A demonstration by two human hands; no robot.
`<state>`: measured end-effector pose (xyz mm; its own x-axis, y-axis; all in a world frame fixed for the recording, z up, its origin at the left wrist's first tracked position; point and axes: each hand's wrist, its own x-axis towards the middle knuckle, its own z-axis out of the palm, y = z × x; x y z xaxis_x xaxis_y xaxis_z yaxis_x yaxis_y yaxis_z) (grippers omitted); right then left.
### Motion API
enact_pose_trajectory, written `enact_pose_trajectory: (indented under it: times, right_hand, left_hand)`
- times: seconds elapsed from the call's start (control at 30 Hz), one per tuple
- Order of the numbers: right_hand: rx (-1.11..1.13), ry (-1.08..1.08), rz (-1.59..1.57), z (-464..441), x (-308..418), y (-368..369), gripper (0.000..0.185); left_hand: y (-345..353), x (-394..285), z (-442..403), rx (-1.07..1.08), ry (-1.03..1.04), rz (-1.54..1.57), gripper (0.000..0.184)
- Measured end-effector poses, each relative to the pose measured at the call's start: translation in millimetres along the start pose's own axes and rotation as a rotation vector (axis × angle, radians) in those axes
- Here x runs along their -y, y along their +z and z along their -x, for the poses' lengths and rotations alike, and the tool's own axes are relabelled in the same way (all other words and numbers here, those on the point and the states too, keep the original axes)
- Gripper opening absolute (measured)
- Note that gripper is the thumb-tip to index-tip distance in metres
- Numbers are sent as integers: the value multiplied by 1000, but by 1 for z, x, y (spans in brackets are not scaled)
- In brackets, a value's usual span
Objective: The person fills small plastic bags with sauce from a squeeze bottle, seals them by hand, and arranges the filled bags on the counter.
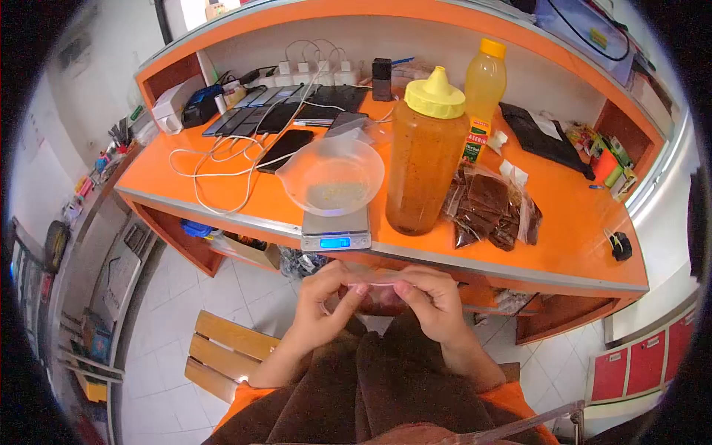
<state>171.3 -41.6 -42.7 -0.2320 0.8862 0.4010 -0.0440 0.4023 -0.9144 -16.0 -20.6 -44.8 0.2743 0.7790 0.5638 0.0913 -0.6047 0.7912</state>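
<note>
- The clear plastic bag (pixel 380 281), lower centre of the frame, should be light, limp and slippery; its top edge seems the surest hold.
- My left fingers (pixel 350 300) and right fingers (pixel 415 298) pinch that edge, tips closed, forearms slanting inward.
- Below, it's too unclear to tell if it's filled.

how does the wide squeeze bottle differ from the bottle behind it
The wide squeeze bottle has a cap tapering to a spout; the bottle behind has a flat-topped cap. The squeeze bottle is broader; the bottle behind is slimmer. The bottle behind shows a red and green label; the squeeze bottle shows none. Both stand on the orange counter and have yellow caps.
</note>
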Motion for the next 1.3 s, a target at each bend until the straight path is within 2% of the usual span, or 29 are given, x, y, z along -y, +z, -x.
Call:
enact_pose_trajectory:
  times: [0.07, 0.27, 0.47, 0.6, 0.7, 0.8, 0.87, 0.97, 1.03, 1.13, 1.2, 1.27, 1.3]
  right_hand:
    - [2, 2, 37, 3, 1, 1, 15]
    - [-8, -115, 221, 6, -3, 9, 9]
    - [9, -57, 324, 13, -1, 3, 8]
    - [-30, -36, 270, 17, 2, -16, 8]
    - [-80, -56, 386, 17, 12, -25, 8]
    - [-272, 39, 377, 13, 21, -41, 7]
    - [-331, -235, 524, -3, 34, -69, 8]
    - [-624, -362, 651, -32, 44, -93, 11]
    - [-814, -448, 742, -51, 33, -109, 12]
    - [-809, -579, 1098, -60, 11, -119, 14]
    - [-757, -601, 1275, -38, 8, -98, 19]
    - [-574, -520, 962, -9, 1, -54, 20]
    - [-333, -401, 802, 4, -1, -35, 19]
  left_hand:
    - [-9, 4, 1, 101, 81, -1, 4]
    - [-7, 0, 7, 151, 277, -296, 6]
    - [-1, -2, 13, 146, 326, -417, 8]
    - [-4, 2, 16, 77, 274, -325, 8]
    - [0, 2, 14, 102, 242, -301, 13]
    - [9, 3, 8, 134, 213, -208, 30]
    - [14, 9, 12, 124, 166, -44, 45]
    - [14, 15, 20, 191, 83, 62, 61]
    - [14, 22, 21, 194, 76, 135, 64]
    - [17, 26, 26, 218, 5, 311, 70]
    - [19, 28, 26, 259, -79, 477, 73]
    - [22, 30, 25, 317, -202, 673, 76]
    - [24, 31, 25, 356, -234, 708, 76]
